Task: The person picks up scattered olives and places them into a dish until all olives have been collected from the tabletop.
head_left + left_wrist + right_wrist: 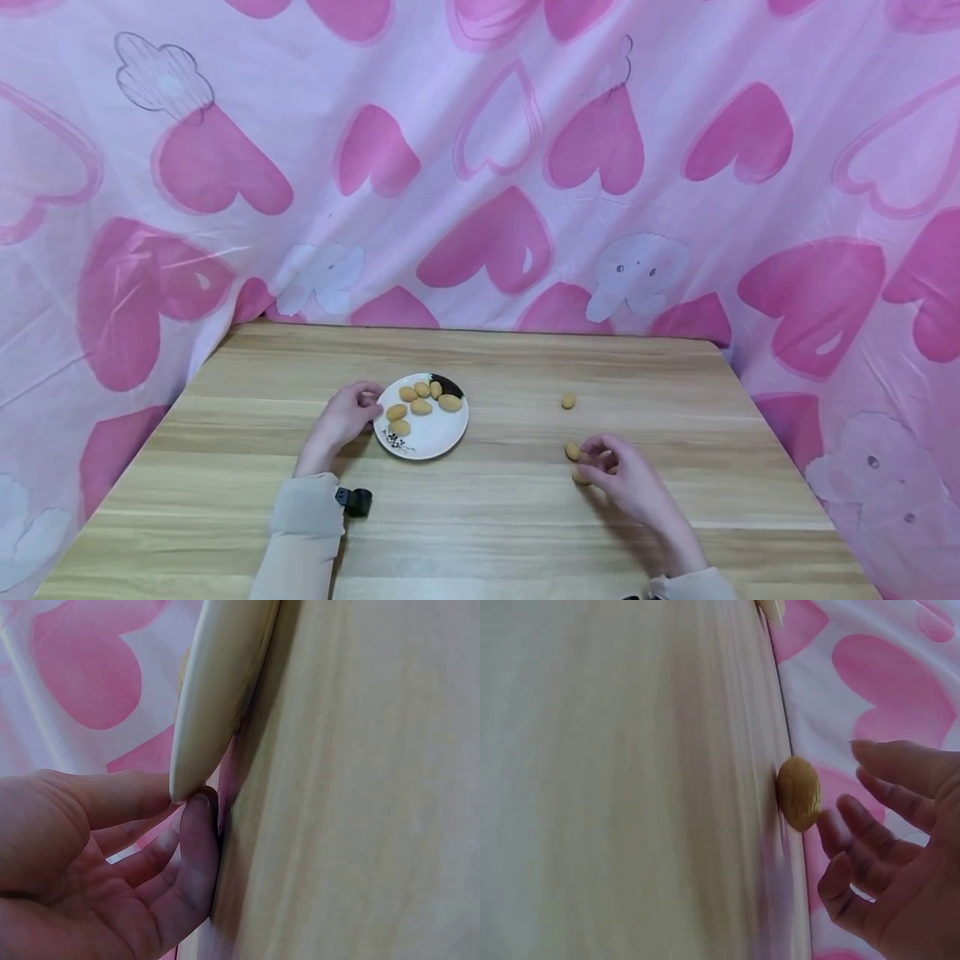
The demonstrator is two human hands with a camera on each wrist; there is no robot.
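Plate pinched by left hand, nearer table's left edge; right hand, fingers parted, empty, half-hides lump nearer right edge.

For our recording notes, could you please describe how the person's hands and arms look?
The left hand and right hand wear no gloves. The left sleeve and right sleeve are pale beige; a small black device sits against the left one, and a black sliver shows by the right.

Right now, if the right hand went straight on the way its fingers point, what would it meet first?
Likely one of the tan oval pieces just ahead of the right hand; depth is unclear, so they may touch.
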